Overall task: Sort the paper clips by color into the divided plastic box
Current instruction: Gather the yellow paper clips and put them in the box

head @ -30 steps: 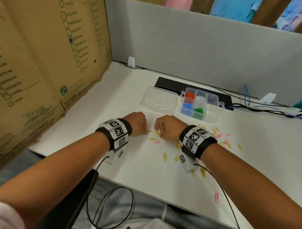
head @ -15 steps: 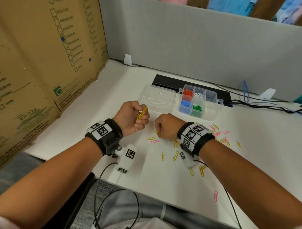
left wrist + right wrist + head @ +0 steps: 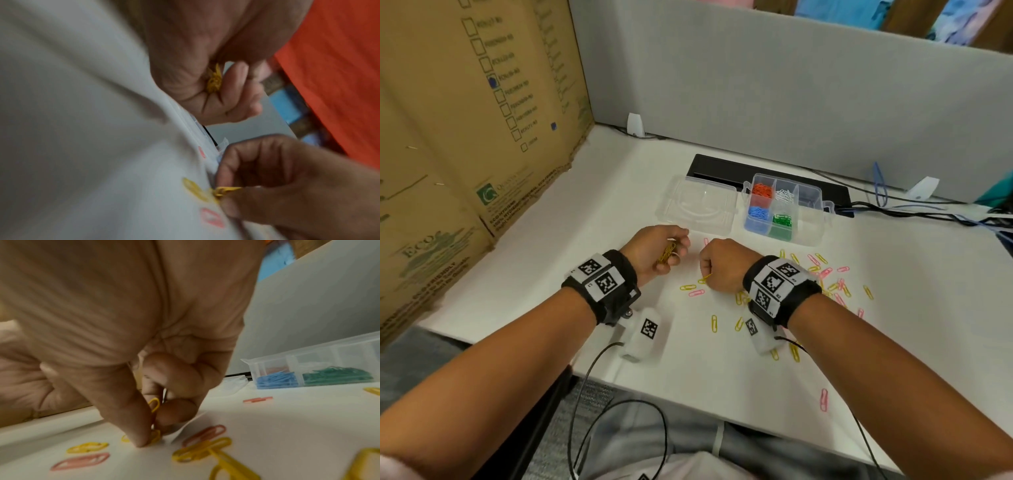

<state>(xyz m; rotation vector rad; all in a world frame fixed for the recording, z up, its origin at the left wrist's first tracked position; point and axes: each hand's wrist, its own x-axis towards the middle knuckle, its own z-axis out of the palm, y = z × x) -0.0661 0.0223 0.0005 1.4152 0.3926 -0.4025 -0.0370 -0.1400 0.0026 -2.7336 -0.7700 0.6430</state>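
Observation:
My left hand (image 3: 659, 251) is curled around a bunch of yellow clips (image 3: 667, 257), seen in the palm (image 3: 214, 81) from the left wrist view. Just right of it my right hand (image 3: 722, 265) is down on the white table, thumb and fingertip pinching yellow clips (image 3: 154, 408) (image 3: 224, 190). Several loose yellow clips (image 3: 714, 323) and pink clips (image 3: 697, 293) lie scattered around and behind the right wrist. The clear divided box (image 3: 822, 222) stands beyond the hands, with orange, white, blue and green clips in separate compartments; its right compartments look unfilled.
The box's open clear lid (image 3: 698, 207) lies flat to its left. A black strip (image 3: 722, 168) and cables (image 3: 928, 212) run along the grey partition. Cardboard (image 3: 465, 120) walls the left side. One pink clip (image 3: 824, 399) lies near the table's front edge.
The left hand lifted from the table with a bunch of yellow clips and drew slightly back left. The right hand stayed low over the clips, pinching yellow ones.

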